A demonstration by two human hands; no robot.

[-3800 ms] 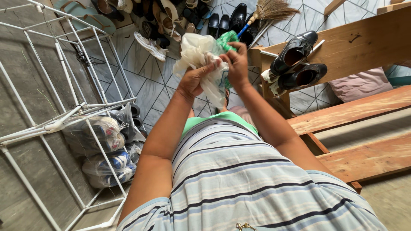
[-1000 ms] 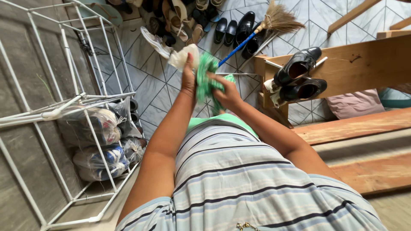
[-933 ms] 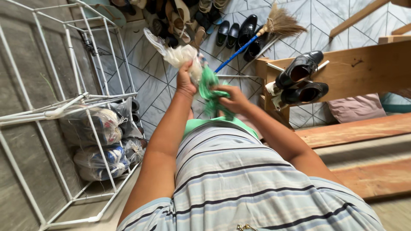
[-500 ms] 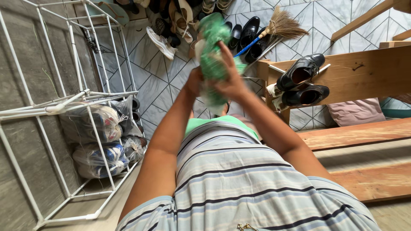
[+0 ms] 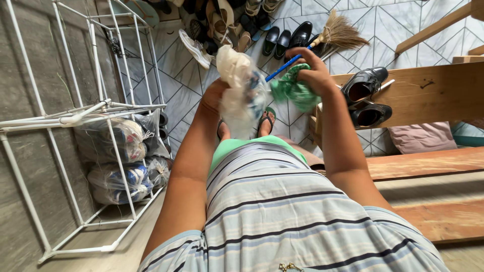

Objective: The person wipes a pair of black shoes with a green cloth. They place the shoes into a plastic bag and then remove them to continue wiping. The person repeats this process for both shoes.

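Observation:
My left hand point(image 5: 214, 98) grips a crumpled clear and cream plastic bag point(image 5: 241, 90), which hangs in front of my chest with something dark showing through it. My right hand point(image 5: 315, 73) is closed on a bunched green plastic bag point(image 5: 292, 90), held to the right of the clear one and apart from it. Both hands are raised over the tiled floor point(image 5: 181, 95). My feet in sandals point(image 5: 267, 120) show below the bags.
A white wire rack point(image 5: 101, 108) stands at the left with bagged shoes point(image 5: 118, 146) on its lower shelves. Several shoes point(image 5: 237, 25) and a broom point(image 5: 333, 38) lie on the floor ahead. A wooden bench point(image 5: 433, 90) at the right carries two black dress shoes point(image 5: 365, 98).
The two bags were bunched together between both hands. My right hand has pulled the green bag off to the right, and the left hand keeps the clear bag.

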